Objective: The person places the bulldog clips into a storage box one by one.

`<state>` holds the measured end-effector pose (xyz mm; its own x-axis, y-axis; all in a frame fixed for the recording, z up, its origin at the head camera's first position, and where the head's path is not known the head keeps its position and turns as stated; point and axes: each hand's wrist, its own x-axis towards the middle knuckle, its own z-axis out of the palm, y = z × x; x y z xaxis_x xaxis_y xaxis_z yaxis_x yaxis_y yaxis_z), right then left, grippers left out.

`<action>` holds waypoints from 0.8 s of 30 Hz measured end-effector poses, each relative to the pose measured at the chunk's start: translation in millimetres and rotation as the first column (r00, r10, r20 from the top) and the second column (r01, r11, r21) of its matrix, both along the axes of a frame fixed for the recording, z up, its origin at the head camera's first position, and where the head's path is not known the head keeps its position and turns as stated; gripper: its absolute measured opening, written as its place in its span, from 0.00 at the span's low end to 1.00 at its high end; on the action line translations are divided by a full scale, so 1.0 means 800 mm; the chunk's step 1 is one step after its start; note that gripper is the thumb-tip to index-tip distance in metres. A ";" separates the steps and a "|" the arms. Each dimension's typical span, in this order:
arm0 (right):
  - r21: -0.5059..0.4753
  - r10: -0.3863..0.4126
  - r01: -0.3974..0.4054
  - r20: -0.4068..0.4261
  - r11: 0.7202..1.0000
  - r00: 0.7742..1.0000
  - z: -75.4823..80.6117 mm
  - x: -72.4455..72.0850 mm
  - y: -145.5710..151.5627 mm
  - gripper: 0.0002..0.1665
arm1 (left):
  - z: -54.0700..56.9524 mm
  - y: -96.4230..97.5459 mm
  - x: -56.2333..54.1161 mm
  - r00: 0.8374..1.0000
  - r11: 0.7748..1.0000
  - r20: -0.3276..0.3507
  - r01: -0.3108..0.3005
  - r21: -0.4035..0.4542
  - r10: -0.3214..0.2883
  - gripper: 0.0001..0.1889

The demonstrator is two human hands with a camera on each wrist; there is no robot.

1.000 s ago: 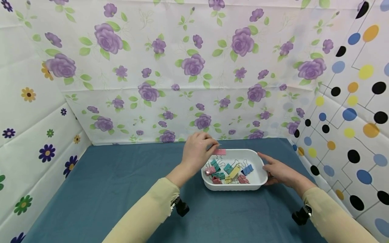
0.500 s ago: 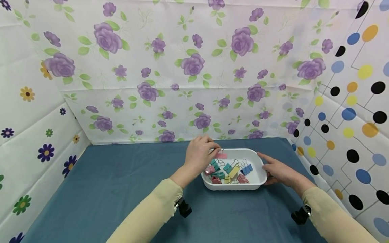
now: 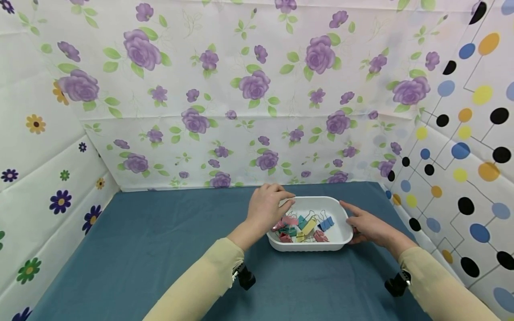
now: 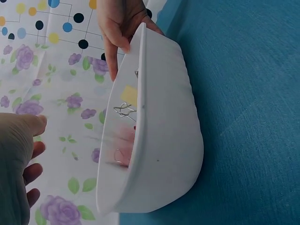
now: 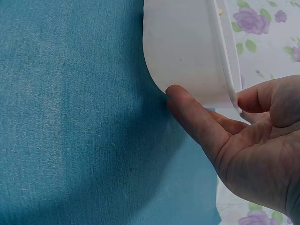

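A white plastic tray [image 3: 311, 246] holds several pink, teal, yellow and blue binder clips. Over its left end is my left hand [image 3: 266, 206], fingers apart with nothing between them. Below those fingers a pink binder clip [image 3: 290, 220] is among the others; the left wrist view shows a pink clip [image 4: 124, 140] blurred inside the tray, away from the left hand [image 4: 18, 159]. At the tray's right end my right hand [image 3: 370, 227] grips the rim. In the right wrist view, the right hand [image 5: 262, 145] has its thumb against the outer wall and fingers at the rim.
A blue cloth [image 3: 168, 249] covers the table under the tray. Floral sheeting [image 3: 241, 133] stands behind, with patterned sheets at the left and right sides. Each wrist carries a small black camera [image 3: 246, 277].
My left hand has lowered the pink binder clip into the tray and let go, its fingers spreading. The right hand keeps its grip on the tray, which stays in place.
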<state>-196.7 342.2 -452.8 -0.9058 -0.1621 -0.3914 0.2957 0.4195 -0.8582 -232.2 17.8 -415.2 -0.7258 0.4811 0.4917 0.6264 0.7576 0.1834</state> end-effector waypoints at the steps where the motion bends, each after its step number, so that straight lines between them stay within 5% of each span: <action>1: 0.000 0.000 0.000 0.000 1.000 1.000 0.000 0.000 0.000 0.41 | 0.000 -0.001 0.000 1.000 1.000 0.003 -0.002 -0.004 0.002 0.11; 11: 0.010 -0.005 0.004 0.006 1.000 1.000 -0.002 -0.002 -0.001 0.42 | 0.008 -0.022 0.005 0.998 1.000 0.049 -0.025 0.011 0.024 0.17; 24: 0.094 0.049 -0.045 -0.042 0.995 0.998 -0.002 -0.001 0.005 0.43 | 0.021 -0.092 0.010 0.986 0.993 0.116 -0.116 -0.021 0.118 0.28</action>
<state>-197.2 346.4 -454.3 -0.9149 -0.1696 -0.3663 0.2362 0.5108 -0.8266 -224.3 -56.0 -398.3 -0.8293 0.3960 0.3943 0.5085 0.8273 0.2387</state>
